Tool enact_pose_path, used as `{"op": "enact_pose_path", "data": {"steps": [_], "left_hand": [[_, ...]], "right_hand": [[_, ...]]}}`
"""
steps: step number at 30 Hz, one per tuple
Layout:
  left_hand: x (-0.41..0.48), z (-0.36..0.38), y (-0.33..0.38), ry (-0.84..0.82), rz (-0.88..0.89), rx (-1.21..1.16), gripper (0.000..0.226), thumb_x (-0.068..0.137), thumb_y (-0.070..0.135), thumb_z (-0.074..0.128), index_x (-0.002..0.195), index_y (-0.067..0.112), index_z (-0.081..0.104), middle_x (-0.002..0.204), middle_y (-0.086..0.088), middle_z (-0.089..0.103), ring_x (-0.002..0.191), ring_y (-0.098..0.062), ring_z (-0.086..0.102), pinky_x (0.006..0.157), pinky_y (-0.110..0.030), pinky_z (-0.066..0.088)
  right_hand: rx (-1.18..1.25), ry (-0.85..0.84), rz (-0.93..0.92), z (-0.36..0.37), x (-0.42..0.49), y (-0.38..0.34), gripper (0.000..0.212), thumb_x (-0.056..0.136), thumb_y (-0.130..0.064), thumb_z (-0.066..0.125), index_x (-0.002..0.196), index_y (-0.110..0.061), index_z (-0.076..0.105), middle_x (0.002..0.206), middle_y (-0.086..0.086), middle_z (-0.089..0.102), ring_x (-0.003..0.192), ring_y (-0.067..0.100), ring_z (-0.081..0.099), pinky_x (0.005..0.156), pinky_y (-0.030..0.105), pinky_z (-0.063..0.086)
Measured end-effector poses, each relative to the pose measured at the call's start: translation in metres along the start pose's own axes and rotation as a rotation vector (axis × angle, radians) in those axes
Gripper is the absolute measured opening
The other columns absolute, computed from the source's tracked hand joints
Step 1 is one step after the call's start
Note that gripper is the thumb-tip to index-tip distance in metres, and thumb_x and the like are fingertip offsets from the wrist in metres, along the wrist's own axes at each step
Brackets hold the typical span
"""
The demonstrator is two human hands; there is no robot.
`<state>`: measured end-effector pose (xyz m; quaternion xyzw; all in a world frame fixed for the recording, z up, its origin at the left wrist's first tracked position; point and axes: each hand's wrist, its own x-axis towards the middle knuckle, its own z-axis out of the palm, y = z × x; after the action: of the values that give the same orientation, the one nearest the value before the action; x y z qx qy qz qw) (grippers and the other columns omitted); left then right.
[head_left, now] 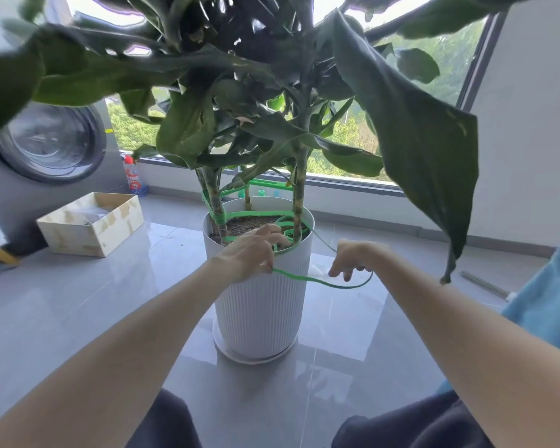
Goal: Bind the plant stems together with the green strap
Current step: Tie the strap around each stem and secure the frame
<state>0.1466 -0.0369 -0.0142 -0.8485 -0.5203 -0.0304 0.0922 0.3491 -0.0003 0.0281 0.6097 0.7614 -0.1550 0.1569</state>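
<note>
Two bare hands, one strap, one potted plant.

1. Green strap [307, 279]: wound in several bands around the stems [299, 189] just above the soil [246, 224], with loose coils lying at the near right rim of the pot. A free length sags in a low arc in front of the pot, from one hand to the other.
2. Left hand [253, 253]: over the near rim, fingers reaching towards the coils, pinching one end of the free length at its lower edge.
3. Right hand [349, 257]: just right of the pot, fingers curled downward round the strap.
4. Pot [262, 302]: white, ribbed, upright on a saucer [256, 357] on the grey tiled floor [78, 302].
5. Surroundings: open cardboard box [91, 224] to the left, washing machine [46, 140] behind it, bottle [132, 179] beside the window [353, 130].
</note>
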Motion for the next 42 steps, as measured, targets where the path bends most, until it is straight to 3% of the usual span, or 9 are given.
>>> {"op": "enact_pose_path", "data": {"steps": [2,5,9,13,16,19,24,30,42], "left_hand": [[-0.005,-0.001,0.000,0.000,0.091,0.087,0.021,0.094,0.016,0.054,0.106,0.015,0.072,0.131,0.007,0.057,0.136,-0.013,0.034,0.115,-0.024,0.021],[-0.012,0.001,0.006,-0.005,0.192,0.138,0.020,0.096,0.012,0.049,0.100,0.011,0.069,0.107,-0.001,0.067,0.114,-0.019,0.056,0.103,-0.034,0.041],[-0.020,-0.003,0.017,-0.173,-0.032,-0.171,0.013,0.096,0.013,0.048,0.097,0.011,0.061,0.097,-0.005,0.068,0.088,-0.021,0.063,0.082,-0.034,0.050],[-0.029,0.000,0.019,-0.308,-0.179,-0.515,0.013,0.095,0.016,0.054,0.085,0.013,0.061,0.082,-0.002,0.071,0.061,-0.019,0.067,0.064,-0.027,0.054],[-0.032,0.001,0.019,-0.514,-0.252,-0.686,0.011,0.093,0.016,0.058,0.088,0.007,0.063,0.087,-0.009,0.072,0.052,-0.019,0.066,0.058,-0.026,0.054],[-0.035,0.006,0.013,-0.775,-0.382,-0.687,0.021,0.095,0.018,0.056,0.105,0.001,0.063,0.095,-0.009,0.071,0.054,-0.012,0.067,0.054,-0.021,0.052],[-0.041,0.004,-0.003,-0.877,-0.555,-0.704,0.031,0.096,0.012,0.052,0.124,-0.001,0.056,0.114,-0.019,0.066,0.061,-0.017,0.070,0.063,-0.029,0.059],[-0.057,-0.005,-0.014,-1.105,-0.551,-0.434,0.054,0.092,0.031,0.060,0.141,0.018,0.040,0.130,-0.003,0.060,0.116,-0.023,0.060,0.096,-0.045,0.047],[-0.052,-0.013,-0.042,-0.387,-0.689,-0.525,0.033,0.090,0.017,0.052,0.122,0.016,0.059,0.102,-0.002,0.062,0.089,-0.021,0.067,0.078,-0.031,0.052]], "right_hand": [[0.016,0.026,0.008,0.000,-0.001,-0.001,0.028,0.097,-0.017,0.049,0.075,-0.011,0.033,0.118,0.008,0.066,0.051,0.009,0.042,0.050,0.023,0.033],[0.035,0.040,0.018,0.000,-0.001,-0.003,0.012,0.098,-0.017,0.045,0.090,-0.010,0.038,0.112,0.005,0.069,0.052,0.008,0.042,0.066,0.026,0.039],[0.018,0.029,0.012,0.003,-0.003,-0.007,0.013,0.097,-0.020,0.045,0.102,-0.011,0.036,0.084,-0.003,0.067,0.054,0.008,0.042,0.066,0.027,0.039],[0.008,0.027,0.030,0.004,-0.003,-0.009,0.018,0.099,-0.023,0.037,0.084,-0.013,0.037,0.065,-0.006,0.061,0.051,0.008,0.039,0.056,0.026,0.034],[0.048,0.035,0.034,0.005,-0.007,-0.012,0.034,0.103,-0.034,0.028,0.118,-0.008,0.044,0.069,-0.002,0.061,0.053,0.010,0.040,0.064,0.028,0.037],[0.109,0.054,0.018,0.006,-0.007,-0.012,0.048,0.104,-0.035,0.024,0.135,-0.001,0.038,0.069,0.001,0.060,0.050,0.010,0.041,0.060,0.028,0.037],[0.175,0.089,0.021,0.006,0.003,-0.011,0.033,0.103,-0.016,0.026,0.090,-0.006,0.056,0.053,0.002,0.058,0.035,0.008,0.045,0.042,0.019,0.035],[0.247,0.076,0.070,0.009,0.011,-0.012,0.037,0.102,-0.020,0.026,0.076,-0.008,0.050,0.037,0.000,0.057,0.038,0.011,0.039,0.044,0.018,0.031],[0.491,0.058,0.055,0.009,0.020,-0.025,0.026,0.097,-0.016,0.044,0.118,0.000,0.042,0.100,0.013,0.064,0.053,0.018,0.058,0.051,0.028,0.048]]}}
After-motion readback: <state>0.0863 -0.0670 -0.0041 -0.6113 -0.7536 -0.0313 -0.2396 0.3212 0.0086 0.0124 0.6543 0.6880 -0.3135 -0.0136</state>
